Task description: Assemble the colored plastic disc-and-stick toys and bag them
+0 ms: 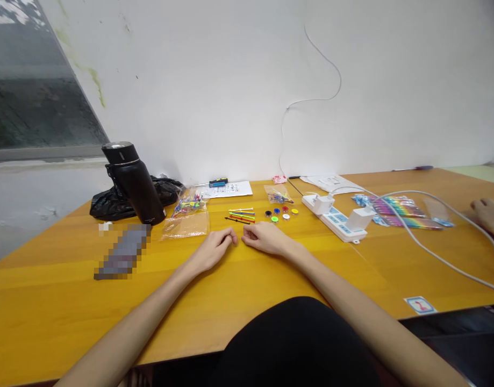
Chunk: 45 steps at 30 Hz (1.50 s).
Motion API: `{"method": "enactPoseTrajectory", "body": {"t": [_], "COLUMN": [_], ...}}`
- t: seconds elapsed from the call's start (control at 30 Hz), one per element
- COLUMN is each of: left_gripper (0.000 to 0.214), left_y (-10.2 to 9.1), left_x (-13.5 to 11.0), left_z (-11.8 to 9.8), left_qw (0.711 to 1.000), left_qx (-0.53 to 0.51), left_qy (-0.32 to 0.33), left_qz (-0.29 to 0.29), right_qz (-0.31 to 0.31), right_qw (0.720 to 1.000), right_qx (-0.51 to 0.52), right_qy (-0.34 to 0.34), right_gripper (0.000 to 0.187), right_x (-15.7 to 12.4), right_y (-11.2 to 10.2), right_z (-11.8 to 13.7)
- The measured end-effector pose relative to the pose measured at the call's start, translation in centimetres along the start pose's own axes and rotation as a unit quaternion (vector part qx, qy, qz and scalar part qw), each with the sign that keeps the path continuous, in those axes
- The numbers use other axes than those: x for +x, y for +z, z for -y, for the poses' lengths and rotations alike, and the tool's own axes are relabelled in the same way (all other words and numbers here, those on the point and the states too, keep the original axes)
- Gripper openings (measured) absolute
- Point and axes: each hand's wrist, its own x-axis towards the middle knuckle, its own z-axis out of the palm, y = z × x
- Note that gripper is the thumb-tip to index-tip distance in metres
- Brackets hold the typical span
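My left hand (214, 250) rests on the yellow wooden table (214, 322), its fingers curled in loosely. Close beside it, my right hand (267, 239) lies with its fingers folded too, a small gap between the two. I see nothing held in either. Just beyond them is a row of thin coloured pointers with arrow tips (241, 216), in white, yellow, green, red and black. To their right sit several small round discs (286, 217) in mixed colours. A clear plastic bag of coloured pieces (189, 207) lies beyond my left hand, and a smaller bag (279, 196) lies behind the discs.
At left stand a black bottle (136, 185), a black plastic bag (104, 203) and a blurred dark flat object (123, 252). A screwdriver (218, 183) lies on paper at the back. Right: a power strip (339, 223), white cables, rainbow-coloured packs (403, 209) and another person's hand (491, 215).
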Motion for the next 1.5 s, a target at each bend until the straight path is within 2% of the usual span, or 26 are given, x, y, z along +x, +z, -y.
{"method": "enactPoseTrajectory", "body": {"t": [0.27, 1.5], "left_gripper": [0.024, 0.022], "left_y": [-0.10, -0.07], "left_x": [0.14, 0.28], "left_z": [0.61, 0.62], "left_qw": [0.999, 0.999], "left_qx": [0.012, 0.025], "left_qy": [0.000, 0.017], "left_qz": [0.036, 0.034], "right_qz": [0.006, 0.005], "right_qw": [1.000, 1.000], "right_qx": [-0.008, 0.010], "right_qy": [0.001, 0.021], "right_gripper": [0.019, 0.021], "right_x": [-0.22, -0.01], "right_y": [-0.31, -0.21], "right_z": [0.37, 0.40]}}
